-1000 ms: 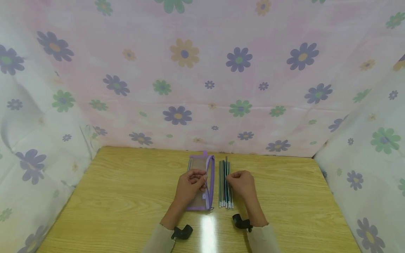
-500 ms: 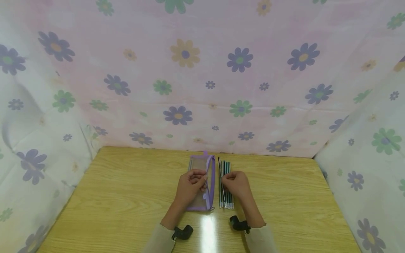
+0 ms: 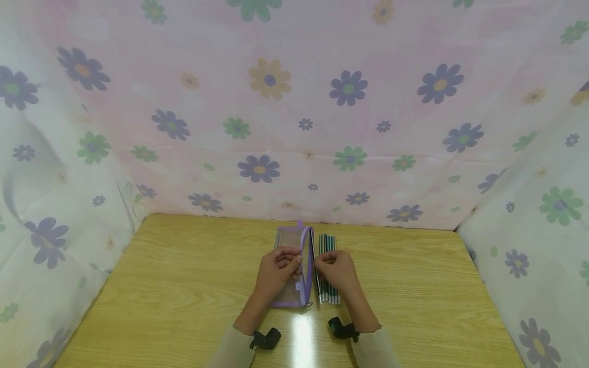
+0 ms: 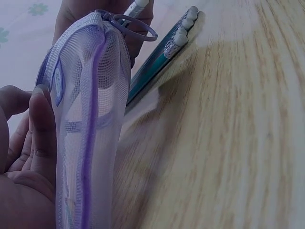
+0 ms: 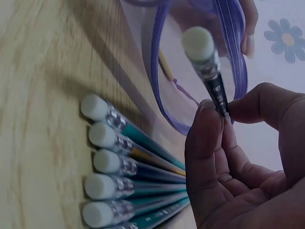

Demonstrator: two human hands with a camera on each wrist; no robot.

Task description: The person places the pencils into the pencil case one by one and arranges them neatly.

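A purple-edged mesh pencil case (image 3: 289, 294) lies on the table with its zipped side gaping open to the right. My left hand (image 3: 277, 271) pinches the upper edge of that opening between thumb and fingers. In my right hand (image 3: 338, 268) a dark pencil (image 5: 217, 90) is pinched, its white eraser end toward me, right beside the case's mouth. Under and beside the right hand lies a row of several pencils (image 3: 332, 245), eraser ends toward me. Through the opening in the right wrist view, a yellow pencil (image 5: 165, 66) shows inside the case.
The wood-grain table (image 3: 414, 286) extends to both sides of the hands. Flower-print cloth (image 3: 294, 102) hangs behind it and at both sides. A black wrist camera (image 3: 266, 338) is strapped to the left wrist, another black camera (image 3: 341, 328) to the right.
My right hand has drawn one pencil out of the row and moved it left to the case's opening. The left hand has stayed on the case's edge.
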